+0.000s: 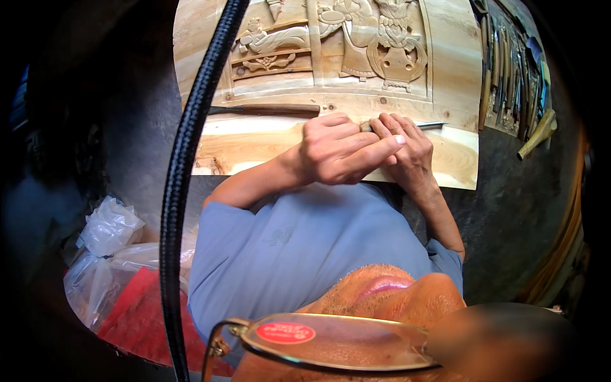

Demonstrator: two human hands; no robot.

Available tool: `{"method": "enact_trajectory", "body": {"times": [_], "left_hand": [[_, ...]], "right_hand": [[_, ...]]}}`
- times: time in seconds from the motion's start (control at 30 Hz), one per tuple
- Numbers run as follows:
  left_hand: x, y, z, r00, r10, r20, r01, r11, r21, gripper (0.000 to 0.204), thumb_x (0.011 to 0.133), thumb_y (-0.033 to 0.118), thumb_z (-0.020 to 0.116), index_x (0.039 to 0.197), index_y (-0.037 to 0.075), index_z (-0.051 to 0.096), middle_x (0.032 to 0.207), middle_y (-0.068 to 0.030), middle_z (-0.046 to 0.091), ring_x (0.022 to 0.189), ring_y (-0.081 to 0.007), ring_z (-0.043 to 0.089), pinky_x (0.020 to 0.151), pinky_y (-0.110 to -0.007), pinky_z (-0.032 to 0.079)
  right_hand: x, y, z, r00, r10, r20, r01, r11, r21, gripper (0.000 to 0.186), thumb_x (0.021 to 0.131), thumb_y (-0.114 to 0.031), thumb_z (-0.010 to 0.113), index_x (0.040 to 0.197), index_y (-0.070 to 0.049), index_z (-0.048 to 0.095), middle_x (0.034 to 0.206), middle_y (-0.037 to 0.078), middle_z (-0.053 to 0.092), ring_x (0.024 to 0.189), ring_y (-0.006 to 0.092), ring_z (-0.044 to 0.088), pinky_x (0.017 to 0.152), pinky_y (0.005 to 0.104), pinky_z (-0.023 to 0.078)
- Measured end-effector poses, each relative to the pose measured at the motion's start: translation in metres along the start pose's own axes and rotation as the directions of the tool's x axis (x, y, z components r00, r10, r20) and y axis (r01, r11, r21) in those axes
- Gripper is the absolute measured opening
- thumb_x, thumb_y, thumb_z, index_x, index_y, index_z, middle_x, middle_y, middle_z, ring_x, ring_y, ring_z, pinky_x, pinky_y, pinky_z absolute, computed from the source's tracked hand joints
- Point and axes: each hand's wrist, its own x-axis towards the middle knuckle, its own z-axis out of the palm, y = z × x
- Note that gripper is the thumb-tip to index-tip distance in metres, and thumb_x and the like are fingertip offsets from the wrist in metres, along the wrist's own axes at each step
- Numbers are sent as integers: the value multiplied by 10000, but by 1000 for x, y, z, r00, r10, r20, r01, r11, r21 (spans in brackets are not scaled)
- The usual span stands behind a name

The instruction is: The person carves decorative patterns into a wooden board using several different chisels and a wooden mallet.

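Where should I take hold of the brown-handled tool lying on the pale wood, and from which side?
Probably best by the middle of its brown handle, from above, with fingers closing across its length: it lies flat on the pale wood, its dark metal shaft pointing left toward the black cable. The handle's right end sits close to the left hand, so avoid that end.

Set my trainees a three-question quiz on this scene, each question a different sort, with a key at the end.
1. On which side of the person is the row of tools?
2. Past the right hand, the metal end of the held tool points:
A) left
B) right
C) toward the person's chest
3. True or false: a brown-handled tool lies on the wooden board.

Key: 1. The right side. 2. B. 3. True.
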Motion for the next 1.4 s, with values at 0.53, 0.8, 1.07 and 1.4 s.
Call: {"method": "enact_trajectory", "body": {"times": [0.53, 0.8, 1.07, 1.4], "left_hand": [[41, 33, -38, 974, 62, -220, -108, 972, -206, 571, 953, 160, 799, 1456, 343, 600, 1069, -85, 753, 535, -80, 455, 535, -256, 440], [6, -26, 2, 965, -257, 54, 261, 962, -78, 437, 874, 231, 869, 1243, 38, 736, 1068, -107, 787, 746, -187, 710, 640, -315, 547], [-6, -61, 18, 678, -706, 207, 621, 398, -675, 1204, 832, 724, 783, 1630, -26, 283, 1431, -220, 610, 1243, -277, 643, 1098, -430, 498], [-11, -85, 50, 545, -838, -31, 464, 332, -821, 1072, 953, 858, 427, 1649, 70, 220, 1615, -101, 386, 1505, -264, 388, 1253, -463, 315]], "right_hand": [[-8, 12, -5, 987, 163, 15, -162, 986, -46, 434, 822, -182, 847, 1223, -49, 746, 1233, 136, 738, 1181, 333, 690, 1058, 475, 541], [1, 22, -9, 995, 96, 25, -94, 993, -72, 272, 864, -72, 717, 1130, -17, 722, 1192, 137, 749, 1097, 289, 726, 929, 400, 595], [84, 58, -18, 916, 113, -384, -126, 992, -7, 375, 939, -34, 766, 1310, -54, 715, 1011, 133, 798, 833, 243, 789, 702, 328, 622], [203, 12, 55, 925, 1, -379, 120, 948, 295, 316, 947, -361, 748, 1188, -158, 732, 799, 21, 746, 584, 176, 683, 484, 289, 505]]}}
